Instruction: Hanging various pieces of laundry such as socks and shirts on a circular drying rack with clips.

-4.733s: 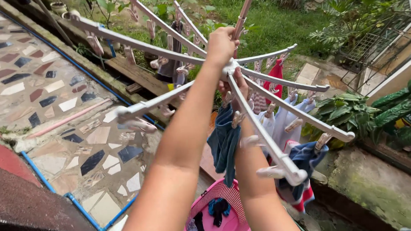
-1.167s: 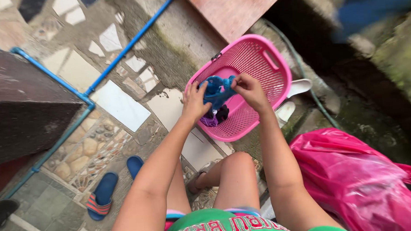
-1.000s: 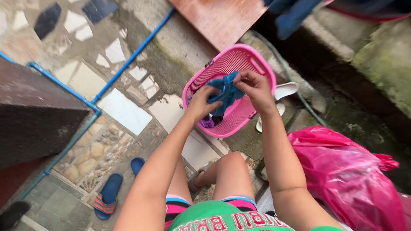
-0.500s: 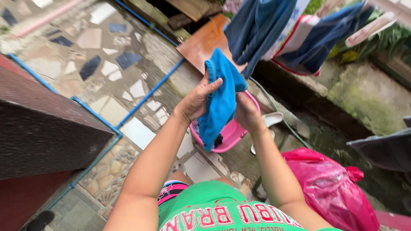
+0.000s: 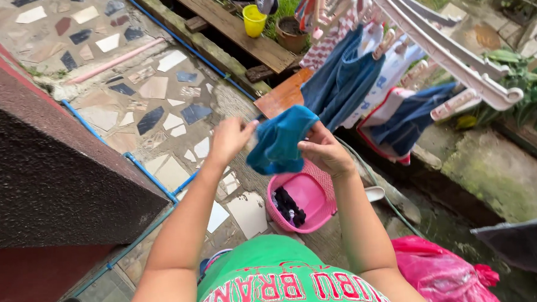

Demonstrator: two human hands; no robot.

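Both my hands hold up a small blue garment (image 5: 279, 142) in front of me. My left hand (image 5: 230, 138) grips its left edge, and my right hand (image 5: 324, 154) pinches its right edge. Below them on the ground stands a pink laundry basket (image 5: 317, 204) with a few dark clothes in it. A white folding peg hanger (image 5: 457, 58) reaches across the upper right, with blue, white and red clothes (image 5: 362, 80) clipped under it.
A dark rough wall (image 5: 46, 179) rises on the left, with blue pipes (image 5: 149, 174) along the mosaic paving. A pink plastic bag (image 5: 449, 270) lies at the lower right. A wooden plank, a yellow cup (image 5: 254, 20) and a plant pot (image 5: 291, 33) are at the top.
I took the blue garment out of the pink basket with both hands and raised it. My view lifted from the ground toward the peg hanger.
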